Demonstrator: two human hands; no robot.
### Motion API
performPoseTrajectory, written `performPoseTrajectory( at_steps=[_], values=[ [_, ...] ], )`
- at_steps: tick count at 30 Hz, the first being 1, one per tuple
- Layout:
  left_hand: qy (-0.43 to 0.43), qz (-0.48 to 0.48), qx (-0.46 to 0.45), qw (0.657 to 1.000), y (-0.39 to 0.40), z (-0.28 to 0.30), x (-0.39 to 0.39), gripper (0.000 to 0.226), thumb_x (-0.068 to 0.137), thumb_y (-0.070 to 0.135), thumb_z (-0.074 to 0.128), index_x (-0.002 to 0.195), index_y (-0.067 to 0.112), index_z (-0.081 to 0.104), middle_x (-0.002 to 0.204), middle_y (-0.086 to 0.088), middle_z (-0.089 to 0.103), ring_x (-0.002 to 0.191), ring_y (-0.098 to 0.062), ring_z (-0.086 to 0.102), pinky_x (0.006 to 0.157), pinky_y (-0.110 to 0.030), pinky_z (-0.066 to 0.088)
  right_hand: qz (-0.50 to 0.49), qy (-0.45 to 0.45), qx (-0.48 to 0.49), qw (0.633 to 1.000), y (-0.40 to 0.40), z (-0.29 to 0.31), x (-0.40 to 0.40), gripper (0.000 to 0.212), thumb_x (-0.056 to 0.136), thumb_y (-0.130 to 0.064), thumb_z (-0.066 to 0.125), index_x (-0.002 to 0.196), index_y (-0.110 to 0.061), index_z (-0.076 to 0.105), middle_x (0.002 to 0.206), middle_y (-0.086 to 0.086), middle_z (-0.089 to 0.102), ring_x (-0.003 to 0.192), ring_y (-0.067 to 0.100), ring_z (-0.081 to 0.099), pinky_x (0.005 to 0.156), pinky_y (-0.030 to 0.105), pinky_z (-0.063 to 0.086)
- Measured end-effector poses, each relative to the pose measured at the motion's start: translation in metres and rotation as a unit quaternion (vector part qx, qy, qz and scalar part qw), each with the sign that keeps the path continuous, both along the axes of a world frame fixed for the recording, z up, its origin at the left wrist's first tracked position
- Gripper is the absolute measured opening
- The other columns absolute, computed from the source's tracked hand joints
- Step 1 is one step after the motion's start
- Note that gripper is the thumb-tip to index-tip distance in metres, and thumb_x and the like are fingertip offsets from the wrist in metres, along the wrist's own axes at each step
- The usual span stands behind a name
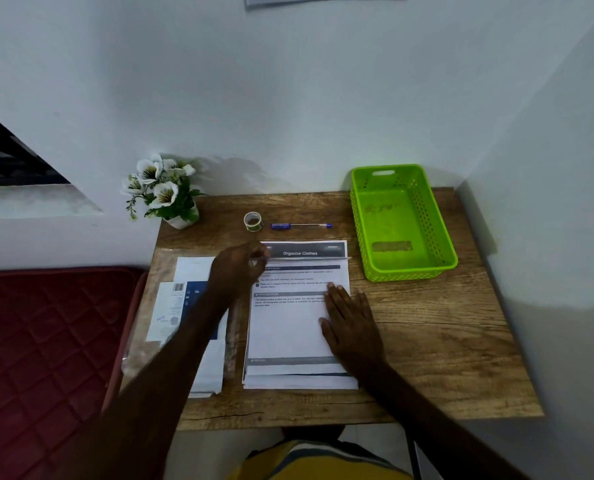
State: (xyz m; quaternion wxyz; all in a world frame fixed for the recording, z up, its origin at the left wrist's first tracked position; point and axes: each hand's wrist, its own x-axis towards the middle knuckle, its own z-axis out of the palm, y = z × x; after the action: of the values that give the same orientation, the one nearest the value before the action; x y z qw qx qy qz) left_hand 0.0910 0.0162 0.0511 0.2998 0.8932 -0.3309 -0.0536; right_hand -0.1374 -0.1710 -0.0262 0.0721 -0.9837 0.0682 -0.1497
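Note:
A stack of printed sheets (pixel 288 327) lies in the middle of the wooden table (pixel 437 341); the top one is headed "Organize Clothes". My left hand (pixel 240 268) pinches the top sheet at its upper left corner, and that sheet's upper edge looks slightly raised. My right hand (pixel 352 327) rests flat on the right side of the stack with its fingers straight. To the left of the stack lies a clear plastic sleeve (pixel 157 271) with white and blue papers (pixel 184 306) on it, partly hidden by my left forearm.
A small tape roll (pixel 253 221) and a blue pen (pixel 301 225) lie behind the stack. A green perforated basket (pixel 401 220) stands at the back right. A white flower pot (pixel 165 192) is at the back left corner. A red mattress (pixel 46 341) borders the table's left side.

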Motion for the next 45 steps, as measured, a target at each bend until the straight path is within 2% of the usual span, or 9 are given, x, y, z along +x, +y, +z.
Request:
performPoseTrajectory(
  at_steps=[5, 8, 12, 19, 25, 27, 31, 35, 45],
  values=[
    [-0.064, -0.065, 0.053, 0.994, 0.008, -0.019, -0.030, 0.040, 0.090, 0.021, 0.069, 0.129, 0.026, 0.065, 0.126, -0.003, 0.072, 0.109, -0.027, 0.069, 0.088, -0.036, 0.054, -0.006, 0.017, 0.001, 1.000, 0.001, 0.000, 0.000, 0.054, 0.104, -0.035, 0.045, 0.149, -0.005, 0.048, 0.161, 0.011, 0.038, 0.149, 0.025, 0.036, 0.119, 0.057, 0.028],
    [-0.095, -0.121, 0.054, 0.987, 0.013, -0.035, -0.041, 0.052, 0.097, 0.028, 0.050, 0.149, 0.025, 0.051, 0.149, -0.003, 0.057, 0.134, -0.025, 0.054, 0.109, -0.044, 0.045, -0.009, 0.015, 0.002, 1.000, 0.002, 0.000, -0.001, 0.054, 0.103, -0.034, 0.048, 0.149, -0.005, 0.048, 0.159, 0.011, 0.041, 0.149, 0.025, 0.036, 0.119, 0.057, 0.027],
    [-0.122, -0.165, 0.099, 0.974, 0.019, -0.056, -0.045, 0.053, 0.104, 0.035, 0.038, 0.155, 0.023, 0.042, 0.163, -0.002, 0.038, 0.151, -0.023, 0.035, 0.122, -0.051, 0.029, -0.007, -0.009, 0.005, 1.000, 0.002, -0.004, -0.002, 0.049, 0.103, -0.031, 0.051, 0.144, -0.004, 0.054, 0.148, 0.012, 0.054, 0.141, 0.028, 0.046, 0.119, 0.057, 0.029],
    [-0.114, -0.150, 0.120, 0.975, 0.021, -0.066, -0.048, 0.053, 0.106, 0.037, 0.035, 0.157, 0.023, 0.038, 0.167, 0.001, 0.030, 0.155, -0.019, 0.025, 0.125, -0.052, 0.024, 0.000, -0.038, 0.005, 0.999, 0.001, -0.009, -0.003, 0.046, 0.102, -0.028, 0.053, 0.140, -0.002, 0.057, 0.142, 0.014, 0.058, 0.136, 0.031, 0.052, 0.119, 0.057, 0.029],
    [-0.114, -0.137, 0.131, 0.975, 0.019, -0.066, -0.052, 0.053, 0.105, 0.038, 0.034, 0.156, 0.023, 0.039, 0.166, 0.001, 0.031, 0.156, -0.018, 0.023, 0.126, -0.052, 0.019, 0.024, -0.212, -0.006, 0.977, 0.011, 0.011, 0.004, 0.024, 0.089, -0.010, 0.066, 0.108, 0.001, 0.076, 0.122, 0.016, 0.072, 0.116, 0.028, 0.069, 0.102, 0.047, 0.052],
    [-0.113, -0.131, 0.140, 0.975, 0.019, -0.067, -0.053, 0.054, 0.105, 0.039, 0.034, 0.156, 0.024, 0.038, 0.167, 0.001, 0.030, 0.156, -0.018, 0.021, 0.127, -0.052, 0.018, 0.037, -0.185, 0.013, 0.982, 0.019, 0.017, 0.025, 0.029, 0.091, -0.011, 0.063, 0.116, 0.001, 0.073, 0.129, 0.016, 0.069, 0.122, 0.029, 0.065, 0.105, 0.045, 0.051],
    [-0.109, -0.125, 0.149, 0.975, 0.017, -0.068, -0.052, 0.055, 0.104, 0.041, 0.036, 0.157, 0.026, 0.037, 0.166, 0.002, 0.031, 0.156, -0.017, 0.021, 0.128, -0.051, 0.014, 0.039, -0.020, 0.025, 0.999, 0.028, 0.018, 0.068, 0.049, 0.098, -0.018, 0.041, 0.142, -0.001, 0.055, 0.150, 0.017, 0.051, 0.143, 0.030, 0.046, 0.114, 0.052, 0.040],
    [-0.110, -0.119, 0.134, 0.978, 0.015, -0.064, -0.053, 0.057, 0.101, 0.040, 0.040, 0.156, 0.023, 0.040, 0.163, 0.000, 0.038, 0.154, -0.019, 0.029, 0.126, -0.054, 0.017, 0.033, 0.089, 0.033, 0.995, 0.035, 0.019, 0.086, 0.056, 0.099, -0.024, 0.031, 0.148, -0.004, 0.049, 0.156, 0.016, 0.044, 0.147, 0.029, 0.039, 0.116, 0.054, 0.037],
    [-0.101, -0.113, 0.114, 0.982, 0.018, -0.063, -0.053, 0.053, 0.103, 0.042, 0.038, 0.153, 0.026, 0.044, 0.165, 0.004, 0.035, 0.155, -0.016, 0.025, 0.127, -0.053, 0.015, -0.053, 0.109, 0.072, 0.990, -0.006, 0.014, 0.054, 0.067, 0.103, -0.051, 0.033, 0.154, -0.009, 0.039, 0.164, 0.008, 0.033, 0.152, 0.023, 0.030, 0.122, 0.050, 0.022]
  ],
)
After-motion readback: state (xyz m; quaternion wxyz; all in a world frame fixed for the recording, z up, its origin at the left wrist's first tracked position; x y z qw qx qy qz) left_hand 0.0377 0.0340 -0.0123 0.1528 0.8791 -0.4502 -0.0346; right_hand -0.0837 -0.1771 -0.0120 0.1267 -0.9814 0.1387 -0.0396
